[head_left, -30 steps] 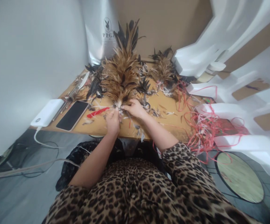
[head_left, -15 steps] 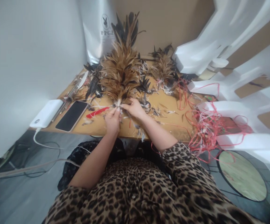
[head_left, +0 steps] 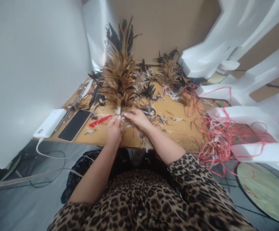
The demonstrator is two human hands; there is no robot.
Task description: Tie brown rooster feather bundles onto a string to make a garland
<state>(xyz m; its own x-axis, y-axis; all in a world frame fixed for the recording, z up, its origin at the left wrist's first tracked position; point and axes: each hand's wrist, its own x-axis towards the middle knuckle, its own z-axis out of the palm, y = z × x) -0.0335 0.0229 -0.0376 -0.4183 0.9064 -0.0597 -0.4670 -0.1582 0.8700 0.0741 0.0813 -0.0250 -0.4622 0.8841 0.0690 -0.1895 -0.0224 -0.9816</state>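
A tall bunch of brown feathers with dark tips (head_left: 120,73) points away from me over the tan table. Its pale base is pinched between the fingers of my left hand (head_left: 114,130). My right hand (head_left: 137,118) is beside that base, thumb and forefinger closed together; whatever lies between them is too small to make out. To the left of my left hand is a flat red strip (head_left: 100,121). A smaller feather bunch (head_left: 169,75) lies farther back on the right, and black feathers (head_left: 148,91) are scattered between the two bunches.
A phone (head_left: 74,125) and a white power bank (head_left: 50,123) with a cable lie at the left edge. Tangled red string (head_left: 217,138) heaps over the right side near white foam pieces (head_left: 255,152). A lidded jar (head_left: 226,70) stands behind. Loose feather bits litter the tabletop (head_left: 178,138).
The large feather bunch has swung slightly left at its tip, with its base still in my left hand. My right hand has drawn slightly away from the base. The whole view has shifted a little.
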